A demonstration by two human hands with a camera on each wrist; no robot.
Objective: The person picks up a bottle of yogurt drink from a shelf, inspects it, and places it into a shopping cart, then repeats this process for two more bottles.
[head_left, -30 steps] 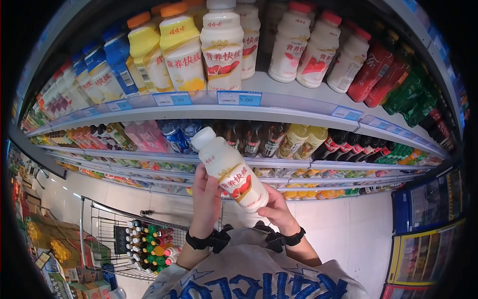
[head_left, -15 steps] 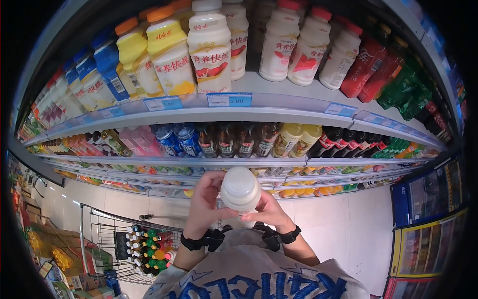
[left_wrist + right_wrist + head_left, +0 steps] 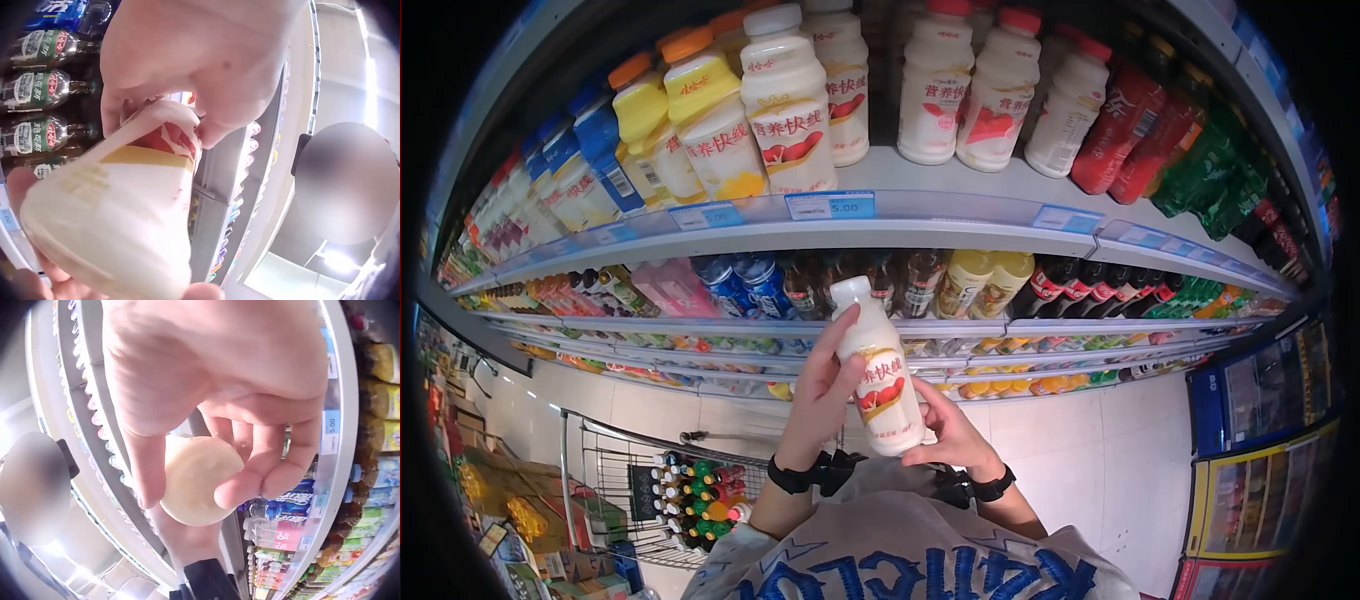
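Note:
A white bottle with a red fruit label is held in front of the body, tilted slightly, cap up and to the left. My left hand grips its upper part from the left. Low on the right side, my right hand holds the bottle by its base. In the left wrist view the bottle is seen close, with fingers of both hands around it. The right wrist view shows the round pale bottom of the bottle between the thumb and fingers of the right hand.
Similar bottles line the upper shelf, with price tags on its edge. Lower shelves carry dark, yellow and blue drinks. A wire cart holding several bottles stands at the lower left. Coolers are at the right.
The bottle tipped so its cap faced the head camera, then swung back with its front label showing. Both hands still hold it, slightly lower than at first. The shelf view has shifted left.

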